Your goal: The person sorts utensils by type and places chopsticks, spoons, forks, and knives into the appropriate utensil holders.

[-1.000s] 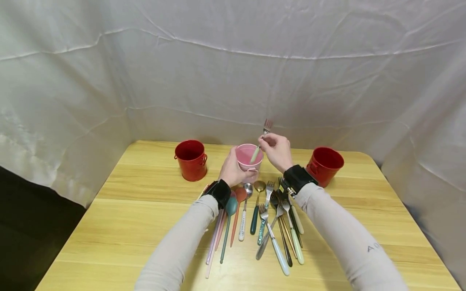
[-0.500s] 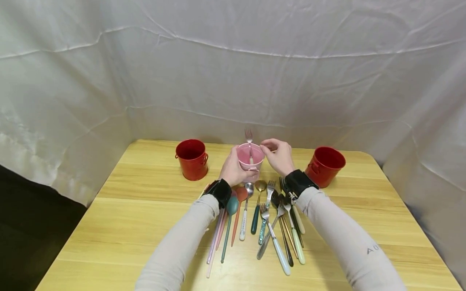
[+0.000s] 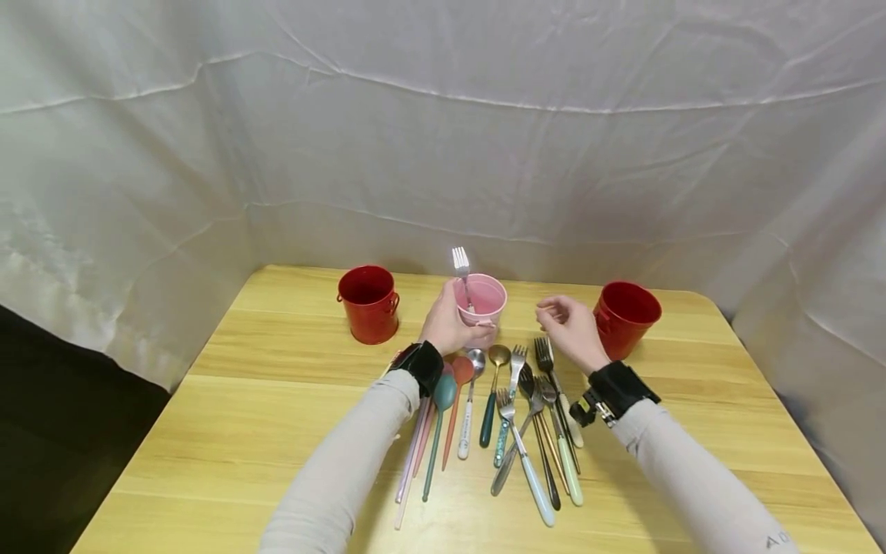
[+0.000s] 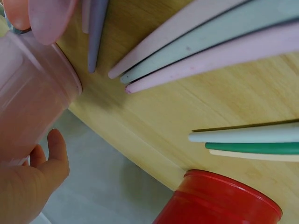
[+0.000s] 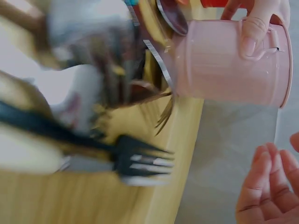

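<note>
My left hand grips the pink bucket from its left side, thumb over the handle in the right wrist view. A fork leans in that bucket, tines up above the far left rim, its handle end inside. To the right, my right hand holds nothing, its fingers loosely bent, between the pink bucket and the right red bucket. Below that hand lies a black fork among other forks. In the left wrist view the bucket's wall tilts beside my fingers.
Another red bucket stands at the left. Before the pink bucket lie a teal spoon, a red spoon, a gold spoon and several forks. Slim handles lie near my left wrist. A grey cloth hangs behind the table.
My right hand let go of the fork inside the pink bucket and moved right and toward me. The fork now leans to the left. The left hand kept its grip.
</note>
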The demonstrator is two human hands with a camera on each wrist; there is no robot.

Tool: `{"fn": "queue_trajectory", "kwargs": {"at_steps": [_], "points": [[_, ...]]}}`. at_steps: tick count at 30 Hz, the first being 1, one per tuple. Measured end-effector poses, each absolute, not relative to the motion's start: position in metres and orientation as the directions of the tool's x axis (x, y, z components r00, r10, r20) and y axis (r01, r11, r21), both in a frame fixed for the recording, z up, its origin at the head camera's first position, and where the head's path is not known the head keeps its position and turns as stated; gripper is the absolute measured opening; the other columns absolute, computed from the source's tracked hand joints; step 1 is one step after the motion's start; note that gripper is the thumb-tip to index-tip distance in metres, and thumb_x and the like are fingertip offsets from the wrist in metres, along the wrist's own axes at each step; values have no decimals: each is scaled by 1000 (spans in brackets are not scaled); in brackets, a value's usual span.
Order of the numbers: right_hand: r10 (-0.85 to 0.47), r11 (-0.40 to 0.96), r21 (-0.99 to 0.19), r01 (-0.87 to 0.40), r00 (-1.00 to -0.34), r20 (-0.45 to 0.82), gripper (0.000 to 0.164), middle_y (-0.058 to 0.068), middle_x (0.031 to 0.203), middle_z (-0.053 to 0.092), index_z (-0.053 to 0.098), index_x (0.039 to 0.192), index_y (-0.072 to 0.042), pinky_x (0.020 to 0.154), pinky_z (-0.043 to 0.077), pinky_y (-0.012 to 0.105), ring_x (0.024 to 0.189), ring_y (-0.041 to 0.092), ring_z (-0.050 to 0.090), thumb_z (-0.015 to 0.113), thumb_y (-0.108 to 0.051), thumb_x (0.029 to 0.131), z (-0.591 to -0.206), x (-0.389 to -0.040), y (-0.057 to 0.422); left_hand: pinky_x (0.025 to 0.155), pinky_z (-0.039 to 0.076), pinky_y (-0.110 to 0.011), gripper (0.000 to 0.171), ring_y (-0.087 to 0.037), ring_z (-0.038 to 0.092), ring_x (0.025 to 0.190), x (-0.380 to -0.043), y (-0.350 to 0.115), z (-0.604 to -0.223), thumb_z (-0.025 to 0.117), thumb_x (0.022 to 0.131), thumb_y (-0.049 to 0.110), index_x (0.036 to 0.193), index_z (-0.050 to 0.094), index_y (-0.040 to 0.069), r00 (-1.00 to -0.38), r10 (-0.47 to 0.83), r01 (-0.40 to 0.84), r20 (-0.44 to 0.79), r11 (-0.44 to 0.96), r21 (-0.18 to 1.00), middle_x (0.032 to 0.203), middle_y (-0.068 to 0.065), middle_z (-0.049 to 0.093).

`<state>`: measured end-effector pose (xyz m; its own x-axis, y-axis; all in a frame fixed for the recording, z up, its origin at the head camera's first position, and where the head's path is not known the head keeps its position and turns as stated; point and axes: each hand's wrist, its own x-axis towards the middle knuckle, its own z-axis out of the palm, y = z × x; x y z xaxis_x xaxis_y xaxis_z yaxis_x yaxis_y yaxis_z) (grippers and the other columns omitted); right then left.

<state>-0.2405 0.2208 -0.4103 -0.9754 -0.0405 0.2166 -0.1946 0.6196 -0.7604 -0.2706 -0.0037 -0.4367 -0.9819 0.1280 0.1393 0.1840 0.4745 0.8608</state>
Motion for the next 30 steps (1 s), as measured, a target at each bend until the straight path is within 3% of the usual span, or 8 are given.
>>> {"fn": "queue_trajectory", "kwargs": {"at_steps": [5, 17, 30], "points": [[-90, 692, -699, -180, -982, 164, 23, 15, 91, 66, 63, 107, -1, 69, 50, 35, 79, 26, 62, 57, -17, 91, -420, -221, 241, 101, 41, -39, 96, -20, 49, 119, -271, -4, -438, 88, 62, 26, 139, 31, 18, -984, 129, 168, 121, 467, 868, 129, -5, 53], [-197, 776, -594, -213, -976, 92, 18, 6, 78, 64, 62, 98, 0, 57, 49, 31, 67, 16, 60, 63, -11, 84, -439, -187, 264, 100, 42, -39, 96, -19, 49, 118, -272, -6, -441, 88, 62, 26, 138, 31, 19, -987, 123, 150, 104, 465, 872, 129, -3, 52], [-311, 817, -492, -302, -948, 66, 15, -6, 64, 53, 57, 76, -14, 51, 42, 24, 57, 7, 49, 72, -14, 77, -449, -160, 255, 100, 41, -38, 98, -18, 49, 117, -274, -9, -441, 89, 61, 26, 139, 30, 18, -985, 126, 164, 118, 479, 862, 127, -3, 53]]}}
